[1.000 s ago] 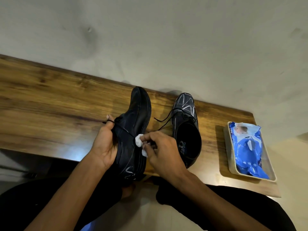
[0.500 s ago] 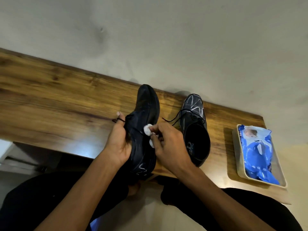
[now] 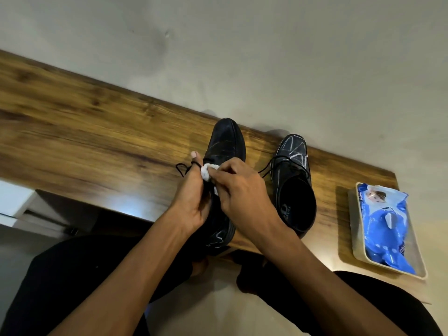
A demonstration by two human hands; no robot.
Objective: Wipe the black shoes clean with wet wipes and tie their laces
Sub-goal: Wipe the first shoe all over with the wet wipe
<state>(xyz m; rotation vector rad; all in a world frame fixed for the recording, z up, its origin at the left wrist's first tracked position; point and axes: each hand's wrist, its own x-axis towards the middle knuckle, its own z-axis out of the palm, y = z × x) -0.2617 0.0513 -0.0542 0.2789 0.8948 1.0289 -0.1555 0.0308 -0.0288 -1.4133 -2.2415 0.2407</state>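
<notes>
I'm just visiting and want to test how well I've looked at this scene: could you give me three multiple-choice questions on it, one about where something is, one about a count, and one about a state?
1. Where does the blue wipes pack lie?
A. In a tray at the right end of the wooden bench
B. Inside a shoe
C. On the person's lap

2. How many black shoes are in view?
A. One
B. Two
C. Three

3. What is the right hand doing?
A. Resting flat on the bench
B. Pinching a white wipe against the held shoe
C. Pulling a wipe from the pack

Answers:
1. A, the pack sits in the pale tray, apart from the shoes.
2. B, the left hand holds one and the other shoe stands beside it, laces loose.
3. B, its fingertips press the bunched wipe onto the shoe's upper.
</notes>
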